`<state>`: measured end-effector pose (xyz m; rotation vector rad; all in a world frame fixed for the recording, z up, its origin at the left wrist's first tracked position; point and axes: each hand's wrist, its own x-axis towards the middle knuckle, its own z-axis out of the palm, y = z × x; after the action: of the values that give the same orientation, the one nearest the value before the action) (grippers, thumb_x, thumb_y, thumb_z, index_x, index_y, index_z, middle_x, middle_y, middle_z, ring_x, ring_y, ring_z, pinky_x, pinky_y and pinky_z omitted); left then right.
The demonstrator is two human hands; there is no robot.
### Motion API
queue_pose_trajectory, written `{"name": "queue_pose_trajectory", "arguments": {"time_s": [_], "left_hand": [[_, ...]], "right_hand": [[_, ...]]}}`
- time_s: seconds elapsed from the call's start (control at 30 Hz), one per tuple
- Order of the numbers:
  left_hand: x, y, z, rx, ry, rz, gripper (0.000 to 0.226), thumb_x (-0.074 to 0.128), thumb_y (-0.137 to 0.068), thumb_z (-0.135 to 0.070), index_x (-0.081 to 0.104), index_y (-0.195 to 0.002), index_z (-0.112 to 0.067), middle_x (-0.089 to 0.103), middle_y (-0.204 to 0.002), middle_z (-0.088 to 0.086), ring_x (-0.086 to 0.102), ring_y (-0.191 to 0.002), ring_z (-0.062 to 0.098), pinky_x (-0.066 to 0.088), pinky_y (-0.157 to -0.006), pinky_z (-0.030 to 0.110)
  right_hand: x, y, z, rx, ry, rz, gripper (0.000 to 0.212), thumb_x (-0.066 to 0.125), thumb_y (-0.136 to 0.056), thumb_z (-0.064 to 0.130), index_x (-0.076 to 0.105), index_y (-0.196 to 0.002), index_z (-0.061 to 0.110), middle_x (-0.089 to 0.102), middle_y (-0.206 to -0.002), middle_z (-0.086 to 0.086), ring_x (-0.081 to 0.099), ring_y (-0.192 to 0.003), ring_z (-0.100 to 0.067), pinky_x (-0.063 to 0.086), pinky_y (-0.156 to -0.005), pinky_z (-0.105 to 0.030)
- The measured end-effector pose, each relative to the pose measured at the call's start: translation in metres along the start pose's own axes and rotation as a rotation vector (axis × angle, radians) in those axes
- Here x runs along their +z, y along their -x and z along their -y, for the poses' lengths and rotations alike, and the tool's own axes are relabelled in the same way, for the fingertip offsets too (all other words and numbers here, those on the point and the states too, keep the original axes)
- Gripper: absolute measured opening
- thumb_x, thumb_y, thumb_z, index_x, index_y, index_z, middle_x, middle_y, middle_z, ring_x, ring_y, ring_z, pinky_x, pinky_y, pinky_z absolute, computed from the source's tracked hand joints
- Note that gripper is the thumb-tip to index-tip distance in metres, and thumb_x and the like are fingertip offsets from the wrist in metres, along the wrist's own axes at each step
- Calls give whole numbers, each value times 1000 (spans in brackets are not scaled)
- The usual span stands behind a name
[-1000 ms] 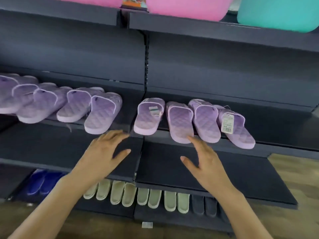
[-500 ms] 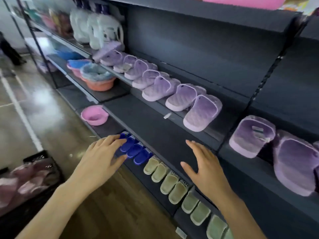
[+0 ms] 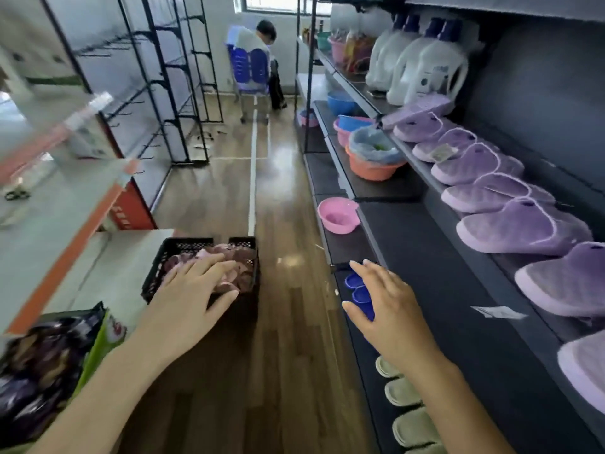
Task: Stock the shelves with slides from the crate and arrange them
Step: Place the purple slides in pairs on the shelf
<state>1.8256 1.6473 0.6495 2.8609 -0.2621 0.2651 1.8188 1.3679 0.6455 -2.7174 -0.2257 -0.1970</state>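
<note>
A black plastic crate (image 3: 156, 269) stands on the wooden floor at the aisle's left, filled with pink and mauve slides (image 3: 240, 261). My left hand (image 3: 191, 298) hovers in front of the crate with fingers spread, holding nothing. My right hand (image 3: 389, 309) is open too, held over the edge of the dark shelf unit (image 3: 435, 267) on the right. A row of purple slides (image 3: 517, 226) lies on the upper shelf. Blue slides (image 3: 357, 290) and pale green slides (image 3: 412, 427) sit on the bottom shelf.
Pink (image 3: 335, 215), orange (image 3: 371, 168) and blue (image 3: 340, 103) basins sit on the shelves further along, with white detergent jugs (image 3: 425, 67) above. A person (image 3: 262, 63) stands at the aisle's far end. Snack bags (image 3: 49, 365) and a white shelf unit (image 3: 59, 204) are on my left.
My view has swung left, from facing the purple slides to looking down the aisle. The crate has come into view under my left hand. Both hands stay open and hold nothing.
</note>
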Motion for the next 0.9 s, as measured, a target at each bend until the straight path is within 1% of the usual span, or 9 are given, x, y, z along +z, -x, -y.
{"name": "queue_pose_trajectory", "arguments": {"time_s": [0.07,0.17,0.23,0.37,0.47,0.57,0.73,0.83,0.9], "left_hand": [[-2,8,15,-87,-10,2,41,53,-90,-40,54,-128,-24,51,-135,-1,48,-124,26,39,-99,44],[-8,19,41,-224,-35,32,46,52,-90,-39,47,-133,-25,46,-139,-1,44,-127,23,35,-103,41],[-12,24,58,-288,-31,15,45,53,-89,-37,48,-133,-25,46,-138,0,45,-126,24,35,-105,42],[-12,27,95,-402,-15,31,47,49,-90,-40,43,-136,-27,41,-141,-4,40,-129,20,32,-107,39],[-12,13,127,-432,9,13,48,51,-90,-39,44,-135,-26,42,-142,-2,41,-129,20,32,-106,38],[-16,-13,168,-438,8,14,48,51,-91,-38,43,-137,-25,40,-144,-2,38,-131,19,30,-108,37],[-27,-61,243,-415,45,-19,47,51,-91,-37,44,-136,-23,41,-144,-3,38,-132,18,29,-108,36],[-29,-86,284,-389,39,5,47,51,-91,-37,44,-136,-23,42,-143,-2,38,-132,18,29,-108,35],[-28,-104,310,-379,47,26,46,53,-91,-34,45,-135,-22,43,-142,0,40,-130,21,30,-106,36]], "right_hand": [[10,-17,11,-73,11,36,67,33,-82,57,41,-138,22,45,-141,-3,41,-131,-21,30,-107,-37],[24,-42,32,-170,-6,141,58,48,-91,45,31,-143,27,33,-148,4,28,-138,-14,21,-113,-33],[36,-58,48,-242,2,193,59,48,-92,43,25,-145,31,28,-150,7,22,-139,-11,15,-114,-29],[60,-86,81,-324,16,273,59,46,-92,45,21,-145,34,23,-152,9,19,-140,-10,13,-114,-28],[77,-113,103,-338,11,295,60,46,-92,46,20,-145,35,22,-152,10,18,-141,-9,13,-115,-29],[97,-146,127,-337,23,289,59,44,-92,47,20,-145,35,21,-153,11,18,-141,-9,12,-115,-29],[135,-206,177,-323,-8,257,57,49,-91,45,31,-142,31,32,-149,8,27,-138,-12,15,-113,-28],[157,-235,204,-282,-25,259,57,50,-90,45,31,-142,32,31,-149,10,27,-138,-11,10,-109,-24],[171,-253,217,-275,-19,273,58,48,-91,45,28,-143,33,29,-149,12,25,-139,-10,8,-110,-24]]}}
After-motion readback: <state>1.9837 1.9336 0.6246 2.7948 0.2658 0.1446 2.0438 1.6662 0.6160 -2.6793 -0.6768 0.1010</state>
